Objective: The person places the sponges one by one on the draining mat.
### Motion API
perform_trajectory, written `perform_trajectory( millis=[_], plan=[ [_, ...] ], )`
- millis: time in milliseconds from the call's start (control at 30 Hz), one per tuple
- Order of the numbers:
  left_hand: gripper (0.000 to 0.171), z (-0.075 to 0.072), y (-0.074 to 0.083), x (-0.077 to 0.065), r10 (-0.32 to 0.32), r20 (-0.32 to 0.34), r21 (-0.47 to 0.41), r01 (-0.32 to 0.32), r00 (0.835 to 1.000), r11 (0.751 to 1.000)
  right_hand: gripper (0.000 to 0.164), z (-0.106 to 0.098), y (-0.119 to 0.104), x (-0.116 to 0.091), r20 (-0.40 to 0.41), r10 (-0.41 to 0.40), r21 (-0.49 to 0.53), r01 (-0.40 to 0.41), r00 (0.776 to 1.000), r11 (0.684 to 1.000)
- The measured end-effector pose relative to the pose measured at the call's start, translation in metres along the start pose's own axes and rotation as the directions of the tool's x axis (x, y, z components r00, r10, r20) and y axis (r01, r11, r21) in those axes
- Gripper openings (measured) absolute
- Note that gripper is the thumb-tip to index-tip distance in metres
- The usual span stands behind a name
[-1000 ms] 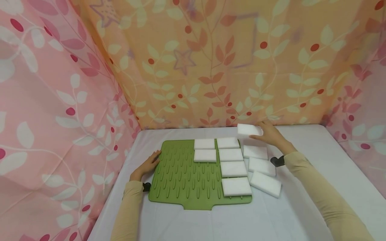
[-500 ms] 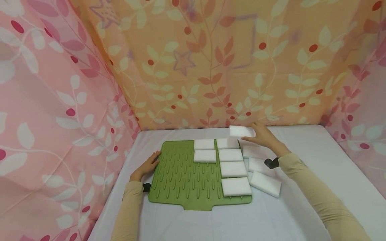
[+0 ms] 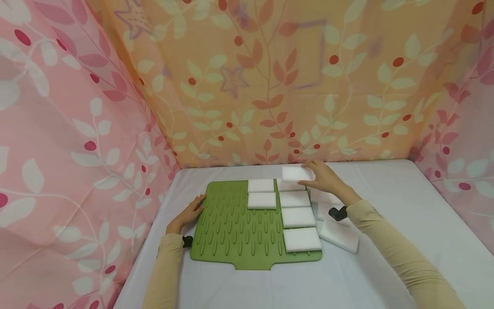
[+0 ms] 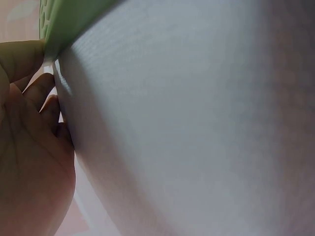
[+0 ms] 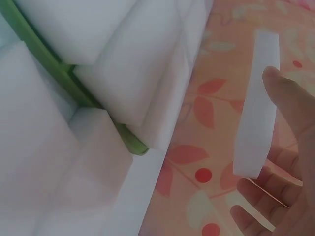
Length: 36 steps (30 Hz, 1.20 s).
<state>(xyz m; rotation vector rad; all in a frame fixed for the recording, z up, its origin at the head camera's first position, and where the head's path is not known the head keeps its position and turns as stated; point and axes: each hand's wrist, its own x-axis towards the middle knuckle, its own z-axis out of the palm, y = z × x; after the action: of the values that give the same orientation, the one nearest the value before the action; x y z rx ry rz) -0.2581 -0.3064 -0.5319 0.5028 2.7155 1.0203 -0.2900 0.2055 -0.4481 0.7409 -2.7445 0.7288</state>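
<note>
- Your right hand (image 3: 326, 178) pinches a white sponge block (image 3: 296, 173), with the thumb on one side and fingers on the other
- The block you hold is up in the air over the far right corner of the green ridged mat (image 3: 239, 223); in the head view it partly covers the rearmost block of the right column, and the right wrist view shows it well apart from the other blocks
- Your left hand (image 3: 187, 213) lies relaxed at the left edge of the mat, its thumb touching the green rim and its fingers loosely bent; your two hands are well apart
- On the mat, a right-hand column of four blocks (image 3: 298, 217) runs from the far edge to near the front, the nearest set a little apart from the next
- Beside it at the far edge sits a pair of blocks (image 3: 261, 200), one in front of the other
- Just right of the mat, three loose blocks (image 3: 324, 211) lie on the white tabletop (image 3: 216, 285), the nearest one turned askew, the other two partly hidden by your right arm
- A floral orange cloth (image 3: 251, 103) hangs behind the table
</note>
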Motion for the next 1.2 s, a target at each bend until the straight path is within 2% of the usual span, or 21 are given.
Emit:
perform_trajectory(
  millis=[300, 633, 833, 933, 1033, 1067, 1200],
  plan=[
    [0.052, 0.000, -0.001, 0.000, 0.053, -0.009, -0.012, -0.053, 0.999, 0.999, 0.066, 0.013, -0.019, -0.001, 0.012, -0.022, -0.074, 0.022, 1.000, 0.997],
    [0.052, 0.000, -0.001, 0.001, 0.007, 0.007, -0.008, -0.007, 1.000, 1.000, 0.063, 0.032, -0.039, -0.003, 0.032, -0.044, -0.160, 0.049, 0.999, 0.986],
    [0.051, 0.002, -0.002, 0.000, 0.037, -0.007, 0.013, -0.037, 0.999, 0.999, 0.062, 0.042, -0.054, -0.004, 0.056, -0.058, -0.175, 0.067, 0.997, 0.982],
    [0.052, 0.002, -0.004, 0.000, 0.038, -0.006, -0.023, -0.038, 0.999, 0.999, 0.061, 0.047, -0.061, -0.005, 0.081, -0.054, -0.160, 0.066, 0.995, 0.985],
    [0.056, 0.001, -0.010, 0.001, 0.067, -0.002, -0.091, -0.067, 0.998, 0.994, 0.061, 0.051, -0.066, -0.007, 0.089, -0.062, -0.143, 0.074, 0.994, 0.987],
    [0.058, 0.003, -0.023, 0.005, 0.117, 0.000, -0.106, -0.117, 0.993, 0.987, 0.062, 0.052, -0.068, -0.007, 0.089, -0.070, -0.143, 0.082, 0.994, 0.986],
    [0.061, 0.002, -0.027, 0.004, 0.160, 0.001, -0.152, -0.158, 0.987, 0.976, 0.064, 0.057, -0.074, -0.008, 0.081, -0.107, -0.142, 0.118, 0.991, 0.983]
  ],
)
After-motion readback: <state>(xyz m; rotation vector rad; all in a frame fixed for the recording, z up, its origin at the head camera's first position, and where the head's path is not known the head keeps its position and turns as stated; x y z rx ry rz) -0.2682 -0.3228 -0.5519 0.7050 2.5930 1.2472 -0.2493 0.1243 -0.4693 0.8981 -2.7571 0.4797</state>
